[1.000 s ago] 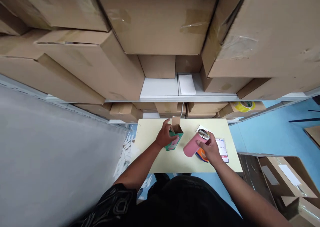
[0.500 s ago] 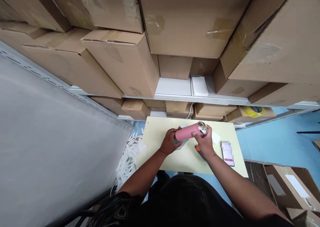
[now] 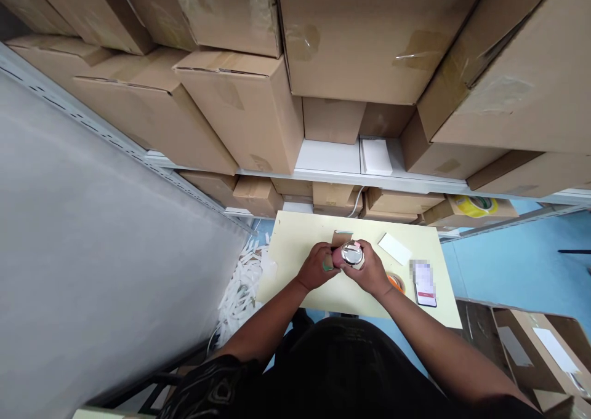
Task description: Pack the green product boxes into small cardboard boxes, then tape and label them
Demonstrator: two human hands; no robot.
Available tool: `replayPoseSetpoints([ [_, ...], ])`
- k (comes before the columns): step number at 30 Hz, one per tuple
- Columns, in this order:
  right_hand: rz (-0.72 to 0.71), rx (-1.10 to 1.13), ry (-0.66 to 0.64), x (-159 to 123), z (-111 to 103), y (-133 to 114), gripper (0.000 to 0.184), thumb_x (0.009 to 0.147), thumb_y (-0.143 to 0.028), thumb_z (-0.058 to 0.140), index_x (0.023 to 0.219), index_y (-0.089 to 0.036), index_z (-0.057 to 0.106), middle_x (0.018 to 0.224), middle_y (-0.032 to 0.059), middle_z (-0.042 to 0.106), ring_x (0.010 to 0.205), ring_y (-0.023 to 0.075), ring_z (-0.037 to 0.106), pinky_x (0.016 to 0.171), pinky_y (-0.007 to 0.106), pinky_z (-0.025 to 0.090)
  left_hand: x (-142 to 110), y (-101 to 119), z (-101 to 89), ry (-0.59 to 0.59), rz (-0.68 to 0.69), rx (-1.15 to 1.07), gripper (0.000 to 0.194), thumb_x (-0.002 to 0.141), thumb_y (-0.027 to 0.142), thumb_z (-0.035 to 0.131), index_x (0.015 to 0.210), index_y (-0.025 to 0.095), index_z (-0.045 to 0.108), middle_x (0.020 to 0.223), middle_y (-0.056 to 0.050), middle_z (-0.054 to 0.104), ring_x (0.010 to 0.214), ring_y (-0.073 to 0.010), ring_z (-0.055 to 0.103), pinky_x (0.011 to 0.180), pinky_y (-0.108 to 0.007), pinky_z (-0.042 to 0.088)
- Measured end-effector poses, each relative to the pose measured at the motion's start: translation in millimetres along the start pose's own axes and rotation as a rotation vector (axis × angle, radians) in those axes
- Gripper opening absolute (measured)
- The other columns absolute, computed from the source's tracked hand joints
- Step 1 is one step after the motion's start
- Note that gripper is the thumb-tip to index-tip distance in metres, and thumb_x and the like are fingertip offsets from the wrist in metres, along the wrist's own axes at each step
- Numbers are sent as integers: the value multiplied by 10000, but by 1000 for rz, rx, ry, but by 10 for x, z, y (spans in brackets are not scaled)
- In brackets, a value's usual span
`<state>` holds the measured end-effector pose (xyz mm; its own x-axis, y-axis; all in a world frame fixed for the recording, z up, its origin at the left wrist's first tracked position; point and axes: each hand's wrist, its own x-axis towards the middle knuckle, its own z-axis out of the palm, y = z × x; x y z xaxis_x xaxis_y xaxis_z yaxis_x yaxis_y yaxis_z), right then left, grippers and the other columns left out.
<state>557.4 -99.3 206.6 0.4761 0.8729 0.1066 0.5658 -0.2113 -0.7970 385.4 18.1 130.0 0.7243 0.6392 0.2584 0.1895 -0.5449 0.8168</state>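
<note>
Over the middle of the pale yellow table (image 3: 295, 234), my right hand (image 3: 372, 272) is closed around a pink tumbler (image 3: 338, 258) near its shiny, clear-topped lid (image 3: 353, 253). My left hand (image 3: 317, 267) grips a small green carton (image 3: 327, 263), whose brown flap (image 3: 342, 238) stands up behind the tumbler. The tumbler's lower end is at the carton's mouth, seemingly partly inside; my fingers hide how deep. An orange tape roll (image 3: 396, 282) lies just right of my right wrist, partly covered by it.
A phone (image 3: 425, 283) and a white card (image 3: 394, 248) lie on the table's right side. Cardboard boxes (image 3: 240, 105) crowd the shelf (image 3: 327, 157) overhead. Yellow tape (image 3: 475, 206) sits on a lower box. Paper strips (image 3: 240, 293) are heaped left of the table; an open carton (image 3: 530, 345) stands at right.
The pink tumbler moved left to the green carton and tipped from lying across it to pointing its lid up at me. My hands came together. The view shifted left.
</note>
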Motion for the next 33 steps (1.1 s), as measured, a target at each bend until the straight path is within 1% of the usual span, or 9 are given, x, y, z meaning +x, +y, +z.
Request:
replayPoseSetpoints([
  [8, -163, -295, -152, -72, 166, 263, 487, 693, -396, 817, 1143, -236, 722, 1140, 130, 648, 1125, 368, 593, 1008, 530, 490, -127, 12, -2, -54, 11, 29, 638, 785, 334, 824, 1346, 215, 545, 1341, -155, 574, 1321, -321, 559, 1135, -548, 493],
  [13, -251, -463, -238, -131, 157, 359, 467, 818, -497, 765, 1218, -260, 718, 1237, 158, 650, 1257, 419, 531, 1165, 666, 302, -159, 27, -14, -68, 28, 29, 655, 803, 285, 808, 1389, 223, 521, 1368, -146, 558, 1344, -309, 547, 1161, -529, 482],
  [17, -213, -308, -273, -323, 182, 471, 585, 897, -422, 687, 1443, -253, 563, 1511, 164, 510, 1351, 388, 523, 1103, 589, 464, -249, 47, -38, -60, 30, 39, 675, 782, 225, 811, 1390, 235, 518, 1375, -135, 559, 1344, -309, 544, 1159, -535, 483],
  [20, -192, -187, -208, -531, 187, 518, 679, 920, -325, 639, 1558, -289, 409, 1641, 131, 365, 1460, 351, 441, 1135, 571, 469, -349, 81, -43, -64, 29, 56, 672, 781, 171, 788, 1392, 243, 517, 1385, -129, 559, 1344, -311, 540, 1162, -553, 477],
  [22, -142, -98, -127, -636, 191, 521, 720, 923, -307, 630, 1583, -296, 343, 1637, 139, 355, 1413, 327, 498, 1127, 568, 484, -398, 109, -40, -63, 30, 60, 652, 789, 147, 768, 1386, 245, 523, 1382, -127, 561, 1345, -307, 540, 1166, -552, 473],
  [25, -4, 54, -40, -694, 207, 513, 623, 927, -329, 630, 1509, -278, 414, 1456, 144, 517, 1140, 269, 666, 996, 517, 585, -422, 154, -30, -57, 35, 55, 635, 799, 97, 715, 1388, 240, 524, 1441, -139, 519, 1397, -310, 501, 1184, -543, 459],
  [27, 12, 93, -68, -679, 219, 510, 487, 933, -331, 623, 1405, -276, 518, 1318, 110, 590, 1039, 242, 684, 945, 480, 608, -412, 183, -21, -28, 14, 37, 681, 796, 68, 678, 1429, 235, 491, 1516, -153, 453, 1422, -311, 481, 1171, -524, 477],
  [30, -82, 28, -123, -623, 227, 515, 428, 930, -308, 620, 1355, -283, 579, 1319, 106, 582, 1143, 264, 647, 995, 482, 585, -388, 217, -3, -20, -29, 1, 737, 799, 65, 654, 1483, 241, 441, 1454, -135, 524, 1322, -282, 571, 1101, -484, 544],
  [33, -132, -80, -109, -562, 228, 537, 472, 924, -297, 613, 1394, -277, 570, 1353, 123, 548, 1242, 298, 603, 1052, 511, 555, -374, 235, 13, -68, 27, 30, 564, 836, 106, 650, 1375, 244, 557, 1338, -102, 611, 1265, -270, 602, 1113, -489, 532],
])
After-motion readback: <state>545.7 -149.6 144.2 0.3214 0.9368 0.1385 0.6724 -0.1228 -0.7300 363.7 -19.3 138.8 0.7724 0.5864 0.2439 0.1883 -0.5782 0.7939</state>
